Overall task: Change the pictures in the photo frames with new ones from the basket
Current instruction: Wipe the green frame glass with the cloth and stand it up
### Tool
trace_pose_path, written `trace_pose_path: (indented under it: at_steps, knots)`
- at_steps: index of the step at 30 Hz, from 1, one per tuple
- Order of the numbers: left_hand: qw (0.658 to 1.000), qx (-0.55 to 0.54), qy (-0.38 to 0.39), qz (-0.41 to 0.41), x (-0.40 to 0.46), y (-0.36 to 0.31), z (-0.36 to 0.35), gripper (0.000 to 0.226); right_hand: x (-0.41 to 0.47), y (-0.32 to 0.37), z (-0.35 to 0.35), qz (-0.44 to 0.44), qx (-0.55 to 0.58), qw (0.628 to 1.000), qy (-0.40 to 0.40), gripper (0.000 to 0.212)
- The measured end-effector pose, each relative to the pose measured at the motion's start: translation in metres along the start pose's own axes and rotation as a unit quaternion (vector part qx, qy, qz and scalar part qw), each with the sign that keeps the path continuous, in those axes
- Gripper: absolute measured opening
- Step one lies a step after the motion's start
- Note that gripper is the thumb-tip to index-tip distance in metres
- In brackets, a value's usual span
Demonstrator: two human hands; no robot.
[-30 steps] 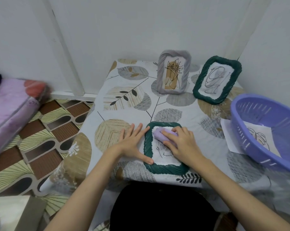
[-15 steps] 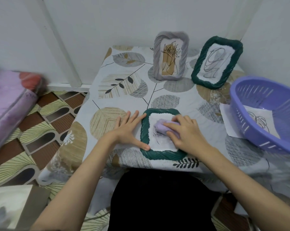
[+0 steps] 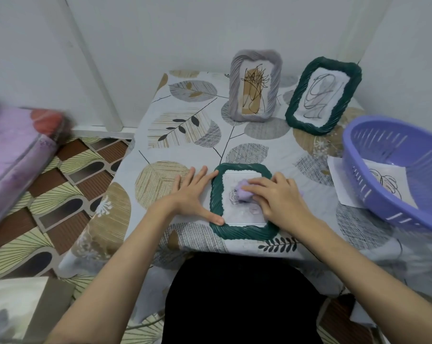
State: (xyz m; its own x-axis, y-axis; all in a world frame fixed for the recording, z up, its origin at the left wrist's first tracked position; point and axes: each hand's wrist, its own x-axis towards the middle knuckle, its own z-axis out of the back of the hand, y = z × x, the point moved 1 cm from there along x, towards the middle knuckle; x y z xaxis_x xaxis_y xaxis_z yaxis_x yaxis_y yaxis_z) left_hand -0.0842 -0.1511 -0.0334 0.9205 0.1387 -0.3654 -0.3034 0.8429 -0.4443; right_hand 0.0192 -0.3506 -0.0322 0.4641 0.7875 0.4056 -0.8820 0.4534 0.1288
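A dark green woven photo frame (image 3: 244, 232) lies flat near the table's front edge, a line drawing showing under its glass. My right hand (image 3: 277, 197) presses a small lilac cloth (image 3: 242, 191) onto the glass. My left hand (image 3: 194, 194) lies flat and open against the frame's left side, thumb on its lower left corner. A grey frame (image 3: 256, 85) and a second green frame (image 3: 323, 95) stand upright at the back, each holding a scribbled picture. The purple basket (image 3: 358, 145) at the right holds a sheet with a drawing (image 3: 388, 183).
A loose white sheet (image 3: 339, 180) pokes out from under the basket's left side. The table wears a leaf-patterned cloth (image 3: 165, 130). White walls close off the back and right. Left of the table lie patterned floor (image 3: 61, 194) and a pink mattress (image 3: 14, 150).
My right hand has slid the lilac cloth a little down and right over the glass. My left hand has stayed at the frame's left side. The camera view has shifted slightly.
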Motion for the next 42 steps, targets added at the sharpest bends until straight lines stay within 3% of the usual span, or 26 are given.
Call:
trace_pose_path:
  at_steps: [3, 9, 13, 18, 23, 26, 30, 34, 38, 42]
  knots:
    - [1.000, 0.014, -0.005, 0.000, 0.001, 0.001, 0.000, 0.123, 0.015, 0.017, -0.010, -0.041, 0.020, 0.999, -0.005, 0.024]
    - [1.000, 0.017, -0.008, -0.001, 0.003, 0.003, -0.001, 0.122, -0.014, 0.032, -0.009, 0.052, 0.011, 0.999, -0.002, 0.026]
    - [1.000, 0.010, -0.009, -0.002, 0.004, 0.004, -0.002, 0.123, -0.029, 0.024, 0.003, 0.063, -0.049, 0.996, -0.026, 0.033]
    - [1.000, 0.005, -0.007, -0.003, 0.004, 0.005, -0.002, 0.123, -0.015, 0.013, -0.005, -0.043, -0.112, 0.992, -0.049, 0.041]
    - [1.000, 0.008, -0.007, 0.000, 0.004, 0.003, -0.002, 0.122, 0.016, 0.019, -0.013, -0.151, 0.005, 0.988, 0.026, 0.027]
    - [1.000, 0.015, -0.010, 0.000, 0.005, 0.004, -0.002, 0.122, 0.005, 0.036, -0.009, -0.084, 0.036, 0.996, 0.012, 0.026]
    - [1.000, 0.013, -0.009, -0.002, 0.004, 0.005, -0.003, 0.122, -0.034, 0.029, 0.002, 0.016, -0.033, 0.999, -0.028, 0.026]
    - [1.000, 0.002, -0.006, -0.001, 0.004, 0.004, -0.001, 0.123, -0.017, 0.013, 0.003, -0.063, -0.105, 0.992, -0.021, 0.040]
    - [1.000, 0.006, -0.003, 0.004, 0.004, 0.002, -0.001, 0.123, 0.019, 0.027, -0.011, -0.159, -0.009, 0.987, 0.031, 0.029]
    - [1.000, 0.011, -0.005, 0.002, 0.005, 0.003, -0.002, 0.127, -0.008, 0.045, -0.005, -0.023, 0.005, 1.000, -0.019, 0.024]
